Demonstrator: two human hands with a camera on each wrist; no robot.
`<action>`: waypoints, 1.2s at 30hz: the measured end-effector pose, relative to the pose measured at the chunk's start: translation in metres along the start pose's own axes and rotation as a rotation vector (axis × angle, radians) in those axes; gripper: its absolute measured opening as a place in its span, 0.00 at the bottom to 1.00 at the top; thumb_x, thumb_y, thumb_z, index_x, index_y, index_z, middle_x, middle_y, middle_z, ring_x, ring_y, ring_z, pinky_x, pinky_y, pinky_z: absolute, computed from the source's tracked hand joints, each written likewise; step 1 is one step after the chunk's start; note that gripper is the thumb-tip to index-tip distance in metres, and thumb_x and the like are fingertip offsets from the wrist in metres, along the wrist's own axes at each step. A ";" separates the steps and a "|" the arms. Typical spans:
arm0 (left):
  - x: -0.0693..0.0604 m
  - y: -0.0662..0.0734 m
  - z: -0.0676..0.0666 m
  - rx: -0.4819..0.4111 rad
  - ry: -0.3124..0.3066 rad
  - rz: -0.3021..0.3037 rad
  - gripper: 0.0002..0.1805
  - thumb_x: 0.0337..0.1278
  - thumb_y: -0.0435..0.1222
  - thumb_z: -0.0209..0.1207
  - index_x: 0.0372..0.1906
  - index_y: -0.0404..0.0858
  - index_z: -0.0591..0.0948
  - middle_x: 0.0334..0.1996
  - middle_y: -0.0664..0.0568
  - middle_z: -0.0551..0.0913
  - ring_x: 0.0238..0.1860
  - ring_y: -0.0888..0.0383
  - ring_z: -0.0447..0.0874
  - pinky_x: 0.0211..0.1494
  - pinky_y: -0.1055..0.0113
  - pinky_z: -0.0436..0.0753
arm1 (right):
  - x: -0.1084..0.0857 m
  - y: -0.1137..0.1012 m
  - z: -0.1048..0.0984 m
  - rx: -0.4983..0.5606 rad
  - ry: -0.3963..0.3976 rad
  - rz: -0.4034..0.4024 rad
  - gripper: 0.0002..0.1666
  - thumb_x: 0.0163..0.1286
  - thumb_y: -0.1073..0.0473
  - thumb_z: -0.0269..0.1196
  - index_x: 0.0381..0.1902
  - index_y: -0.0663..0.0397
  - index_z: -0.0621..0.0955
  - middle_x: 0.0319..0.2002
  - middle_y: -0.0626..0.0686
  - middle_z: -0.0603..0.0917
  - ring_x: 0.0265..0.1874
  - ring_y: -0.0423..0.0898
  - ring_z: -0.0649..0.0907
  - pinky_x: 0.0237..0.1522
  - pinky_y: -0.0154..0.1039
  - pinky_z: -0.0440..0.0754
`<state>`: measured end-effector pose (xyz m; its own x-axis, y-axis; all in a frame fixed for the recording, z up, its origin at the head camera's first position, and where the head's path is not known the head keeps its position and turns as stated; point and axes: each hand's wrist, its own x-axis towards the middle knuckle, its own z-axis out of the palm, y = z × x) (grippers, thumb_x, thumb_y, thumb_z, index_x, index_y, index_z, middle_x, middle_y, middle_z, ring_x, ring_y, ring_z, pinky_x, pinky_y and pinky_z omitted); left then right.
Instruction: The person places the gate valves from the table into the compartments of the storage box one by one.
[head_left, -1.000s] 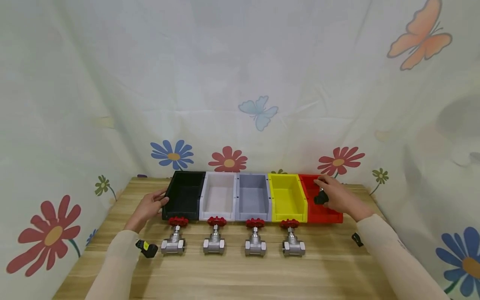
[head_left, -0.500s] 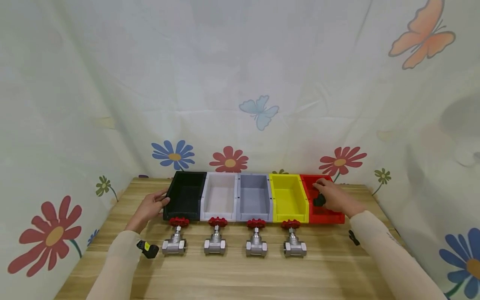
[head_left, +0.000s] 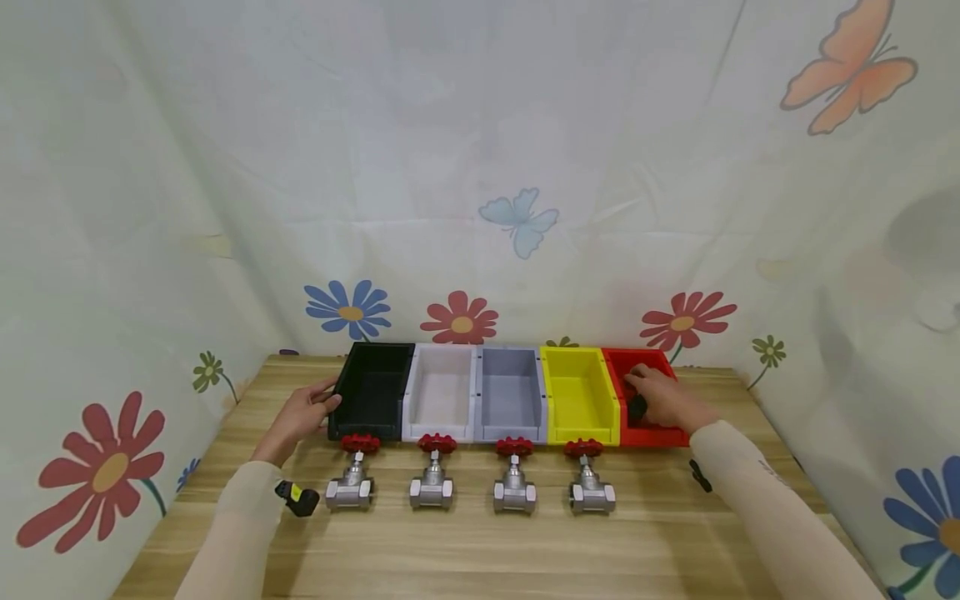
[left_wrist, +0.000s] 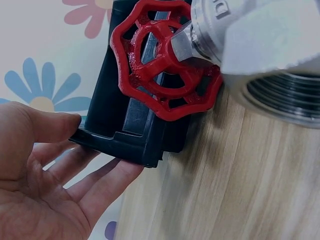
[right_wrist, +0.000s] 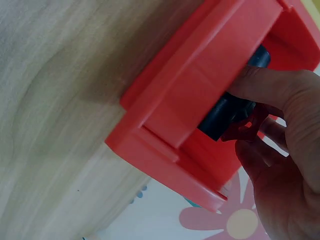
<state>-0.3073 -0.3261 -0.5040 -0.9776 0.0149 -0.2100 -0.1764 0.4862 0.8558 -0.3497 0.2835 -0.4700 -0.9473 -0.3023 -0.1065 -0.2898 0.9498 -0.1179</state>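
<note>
My left hand (head_left: 300, 417) grips the side wall of the black bin (head_left: 371, 404), thumb over the rim and fingers under or outside it in the left wrist view. At the far right end of the row, my right hand (head_left: 663, 400) reaches into the red bin (head_left: 651, 437). It holds a black-bodied valve (right_wrist: 225, 117) with a red handle part (right_wrist: 245, 131) low in that bin. The thumb lies on the black body and the fingers are by the red part; some fingertips are hidden. Steel valves (head_left: 431, 492) with red handwheels stand before the other bins.
White (head_left: 440, 396), grey (head_left: 510, 400) and yellow (head_left: 577, 400) bins stand side by side between the black and red ones. Several steel valves line their front on the wooden table (head_left: 450, 558). A flowered curtain (head_left: 420, 167) hangs behind and at both sides.
My right hand has sunk lower into the red bin with the black valve, moving slightly left. The left hand has stayed on the black bin; the view has shifted slightly.
</note>
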 end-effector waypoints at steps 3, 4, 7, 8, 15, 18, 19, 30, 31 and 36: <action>0.001 -0.001 0.000 0.011 0.002 -0.006 0.33 0.76 0.46 0.46 0.79 0.45 0.51 0.74 0.32 0.59 0.70 0.35 0.66 0.60 0.49 0.81 | 0.002 0.002 0.003 0.004 -0.003 -0.002 0.49 0.46 0.62 0.79 0.68 0.56 0.72 0.64 0.60 0.73 0.59 0.60 0.75 0.58 0.60 0.78; 0.001 -0.001 0.000 0.011 0.002 -0.008 0.33 0.76 0.46 0.46 0.79 0.45 0.51 0.74 0.32 0.59 0.70 0.35 0.66 0.60 0.48 0.81 | 0.002 0.002 0.004 0.006 -0.003 -0.002 0.49 0.46 0.63 0.79 0.68 0.56 0.72 0.63 0.60 0.73 0.59 0.60 0.75 0.58 0.60 0.78; 0.001 -0.001 0.000 0.005 0.001 -0.013 0.33 0.76 0.45 0.46 0.79 0.45 0.51 0.74 0.32 0.59 0.71 0.35 0.65 0.60 0.48 0.80 | 0.003 0.003 0.006 0.009 -0.001 -0.002 0.49 0.47 0.63 0.79 0.68 0.56 0.72 0.63 0.60 0.73 0.60 0.60 0.74 0.59 0.60 0.77; 0.002 -0.001 0.000 0.002 0.000 -0.012 0.33 0.76 0.45 0.46 0.79 0.45 0.51 0.74 0.32 0.59 0.71 0.35 0.65 0.60 0.48 0.80 | 0.004 0.003 0.007 0.008 0.001 -0.004 0.49 0.47 0.63 0.79 0.68 0.56 0.72 0.64 0.60 0.73 0.60 0.60 0.74 0.59 0.60 0.77; 0.002 0.000 -0.001 -0.002 -0.002 -0.005 0.33 0.77 0.44 0.46 0.79 0.43 0.52 0.73 0.31 0.60 0.70 0.35 0.67 0.60 0.48 0.81 | 0.007 0.008 0.013 0.006 -0.005 -0.008 0.48 0.48 0.64 0.78 0.68 0.55 0.72 0.63 0.59 0.74 0.58 0.58 0.76 0.59 0.59 0.78; 0.002 0.000 -0.001 0.009 0.002 -0.007 0.33 0.76 0.44 0.46 0.79 0.44 0.52 0.73 0.31 0.60 0.70 0.35 0.67 0.60 0.48 0.80 | 0.006 0.008 0.014 0.014 -0.008 -0.006 0.48 0.48 0.64 0.78 0.68 0.53 0.72 0.61 0.58 0.74 0.56 0.57 0.76 0.58 0.59 0.78; 0.002 0.000 -0.001 0.013 0.003 -0.008 0.33 0.76 0.44 0.46 0.79 0.44 0.52 0.74 0.31 0.60 0.70 0.35 0.67 0.60 0.48 0.80 | 0.006 0.008 0.014 0.017 -0.005 -0.006 0.48 0.47 0.64 0.78 0.68 0.53 0.73 0.61 0.58 0.75 0.56 0.57 0.77 0.58 0.59 0.78; 0.003 0.001 -0.002 -0.008 0.002 0.001 0.32 0.77 0.44 0.46 0.79 0.44 0.52 0.73 0.32 0.60 0.70 0.36 0.66 0.60 0.47 0.80 | 0.006 0.009 0.013 0.052 0.000 -0.009 0.51 0.48 0.66 0.77 0.71 0.54 0.69 0.70 0.61 0.69 0.65 0.62 0.72 0.61 0.61 0.75; 0.003 0.001 -0.002 -0.007 0.004 0.001 0.32 0.77 0.44 0.46 0.79 0.44 0.52 0.73 0.31 0.60 0.70 0.36 0.66 0.60 0.47 0.80 | 0.005 0.009 0.013 0.052 -0.001 -0.014 0.51 0.49 0.66 0.76 0.71 0.54 0.68 0.71 0.62 0.67 0.66 0.62 0.71 0.61 0.62 0.75; 0.003 0.001 0.000 -0.025 -0.001 0.003 0.32 0.76 0.42 0.46 0.78 0.42 0.53 0.73 0.31 0.61 0.69 0.37 0.69 0.58 0.49 0.82 | 0.000 0.009 0.009 0.073 0.011 -0.014 0.51 0.50 0.65 0.76 0.72 0.53 0.67 0.72 0.63 0.65 0.66 0.64 0.69 0.59 0.64 0.75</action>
<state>-0.3101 -0.3255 -0.5042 -0.9781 0.0170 -0.2075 -0.1760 0.4645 0.8679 -0.3517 0.2917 -0.4796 -0.9447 -0.3145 -0.0930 -0.2931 0.9369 -0.1906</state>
